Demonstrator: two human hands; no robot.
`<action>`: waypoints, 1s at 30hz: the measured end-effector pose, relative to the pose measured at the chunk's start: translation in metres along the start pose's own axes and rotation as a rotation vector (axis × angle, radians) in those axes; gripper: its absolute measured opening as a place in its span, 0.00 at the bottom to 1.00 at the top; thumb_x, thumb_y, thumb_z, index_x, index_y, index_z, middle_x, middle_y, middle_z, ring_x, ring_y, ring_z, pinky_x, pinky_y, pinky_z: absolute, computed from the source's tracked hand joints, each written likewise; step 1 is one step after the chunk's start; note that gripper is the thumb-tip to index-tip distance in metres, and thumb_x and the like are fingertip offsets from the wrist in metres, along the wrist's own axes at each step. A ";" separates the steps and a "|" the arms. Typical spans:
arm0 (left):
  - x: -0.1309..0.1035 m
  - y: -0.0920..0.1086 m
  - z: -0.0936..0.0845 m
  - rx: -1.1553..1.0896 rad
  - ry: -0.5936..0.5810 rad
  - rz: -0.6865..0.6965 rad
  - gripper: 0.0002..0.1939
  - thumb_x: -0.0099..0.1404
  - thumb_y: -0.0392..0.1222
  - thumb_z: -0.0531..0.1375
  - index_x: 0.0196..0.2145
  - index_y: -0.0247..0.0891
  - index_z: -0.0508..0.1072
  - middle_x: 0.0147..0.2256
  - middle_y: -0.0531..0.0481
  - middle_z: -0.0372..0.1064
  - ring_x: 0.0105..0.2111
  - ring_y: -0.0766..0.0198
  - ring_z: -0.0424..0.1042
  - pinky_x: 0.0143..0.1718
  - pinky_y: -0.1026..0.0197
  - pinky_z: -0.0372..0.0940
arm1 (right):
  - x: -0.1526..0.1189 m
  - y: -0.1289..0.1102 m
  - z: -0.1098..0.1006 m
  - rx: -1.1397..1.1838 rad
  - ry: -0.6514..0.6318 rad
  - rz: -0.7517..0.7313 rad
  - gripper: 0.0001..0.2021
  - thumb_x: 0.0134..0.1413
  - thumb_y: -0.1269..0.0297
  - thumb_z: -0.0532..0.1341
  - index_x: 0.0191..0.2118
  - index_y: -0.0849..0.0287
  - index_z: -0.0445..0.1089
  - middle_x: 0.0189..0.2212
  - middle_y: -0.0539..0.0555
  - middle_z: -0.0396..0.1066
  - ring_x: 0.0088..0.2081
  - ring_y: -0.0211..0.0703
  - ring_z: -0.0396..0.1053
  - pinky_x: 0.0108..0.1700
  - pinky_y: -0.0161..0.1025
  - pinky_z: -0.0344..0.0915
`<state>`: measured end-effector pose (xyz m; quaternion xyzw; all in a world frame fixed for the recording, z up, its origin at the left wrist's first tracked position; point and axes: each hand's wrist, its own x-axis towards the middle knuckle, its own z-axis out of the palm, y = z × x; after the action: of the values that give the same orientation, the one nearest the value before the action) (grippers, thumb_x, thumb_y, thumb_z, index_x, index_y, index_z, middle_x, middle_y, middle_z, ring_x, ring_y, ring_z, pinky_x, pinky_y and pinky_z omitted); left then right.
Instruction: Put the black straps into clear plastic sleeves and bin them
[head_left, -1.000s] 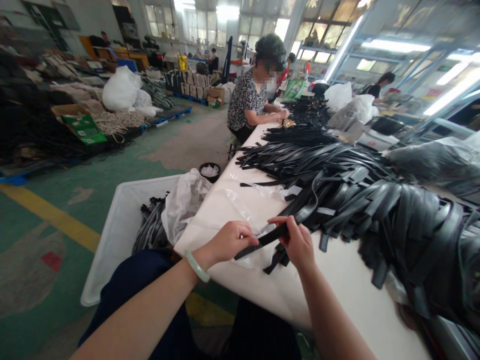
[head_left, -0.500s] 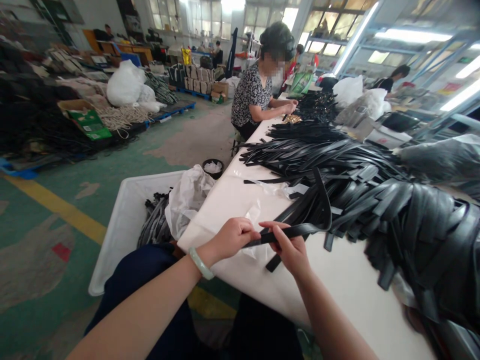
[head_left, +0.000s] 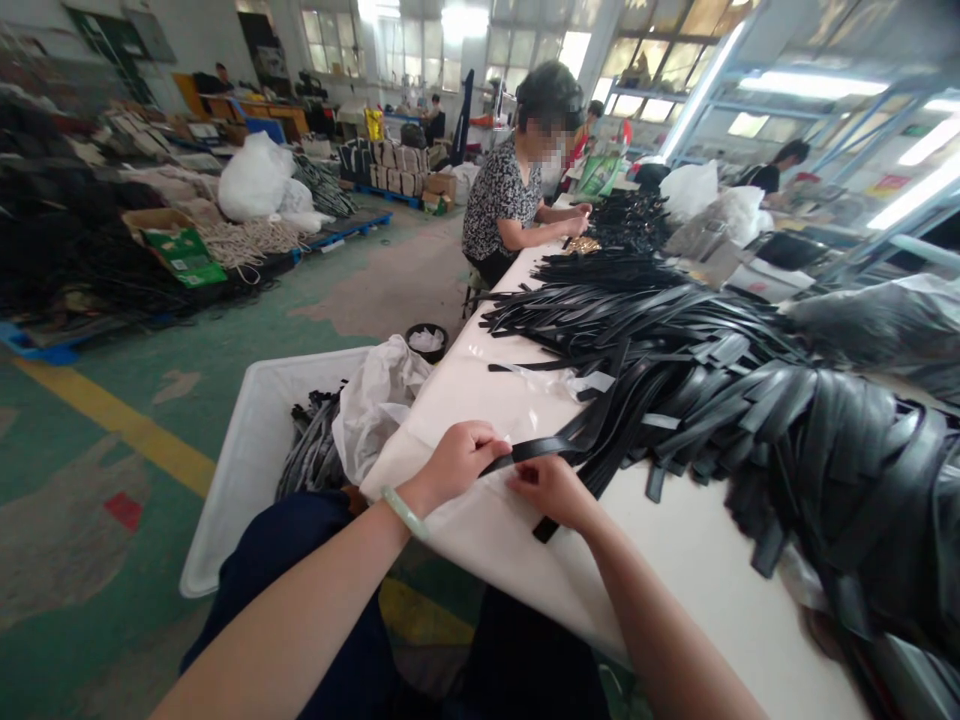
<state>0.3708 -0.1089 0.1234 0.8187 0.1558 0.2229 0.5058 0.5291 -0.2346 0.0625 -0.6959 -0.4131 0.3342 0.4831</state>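
Observation:
A black strap [head_left: 536,450] runs from my left hand [head_left: 457,462] over the white table [head_left: 690,560] toward the strap pile. My left hand is closed on its near end, thumb on top; a pale bangle circles that wrist. Just to the right, my right hand [head_left: 555,490] lies below the strap with its fingers curled in. Whether those fingers pinch anything is hidden. Under and beyond the right hand more black straps [head_left: 592,480] lie on the table. A piece of clear plastic film [head_left: 544,380] rests farther up, beside the straps.
A large heap of black straps [head_left: 840,450] covers the table's right side. Left of the table stands a white bin [head_left: 232,470] with dark strips and a white bag [head_left: 382,400]. A small black bucket [head_left: 426,342] is beyond it. A co-worker [head_left: 506,190] sits farther along the table.
The strap's far part, raised in a loop before, now lies lower toward the pile. My right hand has left the strap's top, moved slightly left and curled its fingers; my left hand keeps its hold.

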 end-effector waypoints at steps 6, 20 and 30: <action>-0.003 0.018 -0.009 -0.086 -0.057 0.048 0.18 0.65 0.47 0.56 0.21 0.33 0.71 0.25 0.50 0.67 0.27 0.66 0.65 0.30 0.64 0.57 | 0.071 0.003 -0.049 0.435 0.368 0.037 0.16 0.44 0.58 0.68 0.21 0.56 0.60 0.15 0.44 0.61 0.19 0.34 0.65 0.21 0.31 0.66; -0.013 0.008 -0.014 -0.049 0.005 0.036 0.19 0.64 0.47 0.57 0.20 0.33 0.71 0.23 0.51 0.67 0.25 0.66 0.64 0.28 0.64 0.56 | -0.016 -0.036 -0.051 0.729 0.067 0.108 0.28 0.34 0.79 0.70 0.48 0.59 0.71 0.47 0.59 0.73 0.44 0.46 0.74 0.42 0.38 0.74; -0.022 -0.001 -0.015 -0.069 -0.276 0.058 0.17 0.62 0.45 0.60 0.21 0.31 0.74 0.25 0.50 0.70 0.27 0.68 0.65 0.30 0.67 0.57 | -0.073 -0.078 -0.050 0.332 0.291 -0.243 0.12 0.55 0.57 0.63 0.35 0.60 0.77 0.13 0.46 0.59 0.13 0.30 0.55 0.13 0.29 0.52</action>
<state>0.3445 -0.1074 0.1243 0.8279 0.0536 0.1280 0.5435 0.5208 -0.3048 0.1567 -0.5929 -0.3596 0.2333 0.6818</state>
